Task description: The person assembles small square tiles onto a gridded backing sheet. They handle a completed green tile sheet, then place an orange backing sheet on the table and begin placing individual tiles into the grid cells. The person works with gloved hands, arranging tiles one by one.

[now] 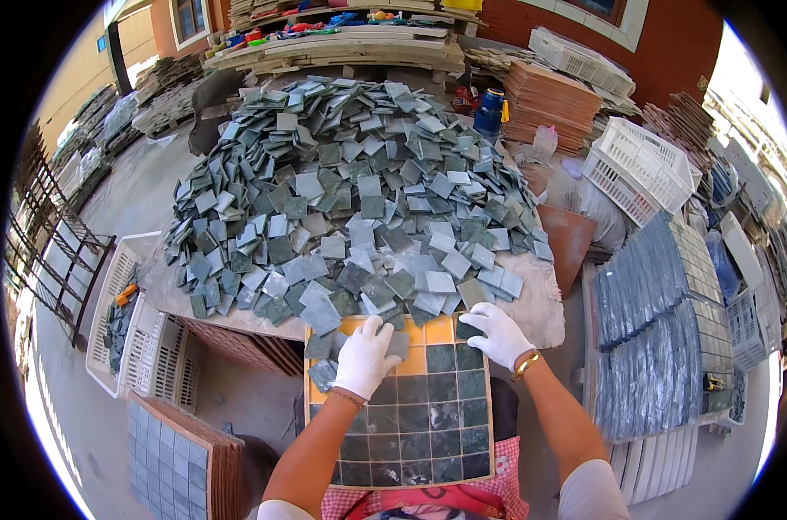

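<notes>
A square tray (445,357) with an orange-yellow base and thin grid dividers rests at my lap. Dark green square stone tiles (444,414) fill its nearer rows, and orange cells show in the farther ones. My left hand (365,357), in a white glove, is closed over the tray's left part, its fingertips on a grey-green stone tile (397,345). Loose tiles (321,376) lie by its wrist. At the tray's far right corner my gloved right hand (499,336) pinches a dark stone tile (469,330). The fingertips partly cover both tiles.
A large heap of loose stone tiles (359,186) covers the worktable (536,290) just beyond the tray. White plastic crates (172,360) stand at left. Stacked tile sheets (163,455) sit low left, and wrapped stacks (645,347) at right. A blue jug (489,113) stands behind.
</notes>
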### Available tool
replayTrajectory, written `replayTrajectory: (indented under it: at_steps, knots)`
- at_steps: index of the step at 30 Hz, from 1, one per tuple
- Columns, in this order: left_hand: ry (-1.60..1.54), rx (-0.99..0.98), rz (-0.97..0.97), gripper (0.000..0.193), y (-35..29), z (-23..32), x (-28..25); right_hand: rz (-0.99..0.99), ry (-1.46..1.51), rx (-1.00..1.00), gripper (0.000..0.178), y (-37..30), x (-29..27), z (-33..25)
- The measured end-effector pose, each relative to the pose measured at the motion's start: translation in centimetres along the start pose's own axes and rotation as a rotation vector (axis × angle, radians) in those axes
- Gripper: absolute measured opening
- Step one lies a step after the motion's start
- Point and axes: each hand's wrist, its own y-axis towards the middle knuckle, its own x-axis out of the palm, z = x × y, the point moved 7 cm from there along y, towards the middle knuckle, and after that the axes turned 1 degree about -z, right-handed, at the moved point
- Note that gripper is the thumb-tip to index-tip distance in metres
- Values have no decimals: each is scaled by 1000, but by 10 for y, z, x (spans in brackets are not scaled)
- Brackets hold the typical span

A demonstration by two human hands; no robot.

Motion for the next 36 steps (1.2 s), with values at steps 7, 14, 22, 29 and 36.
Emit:
replayTrajectory:
  at_steps: [7,14,22,29,36]
  knots:
    - [25,102,4,60,-11,-7,2,-256,-48,-120,34,9,0,-8]
    - [-8,156,175,60,-14,-6,-1,-283,-232,-37,35,7,-3,-21]
    - [-14,126,165,61,-13,-5,6,-2,-125,-49,32,43,36,-43]
    - [-33,100,142,60,-16,-10,4,141,-176,51,38,73,20,-34]
    - [-51,108,156,60,-17,-9,8,-96,-316,340,57,80,20,-51]
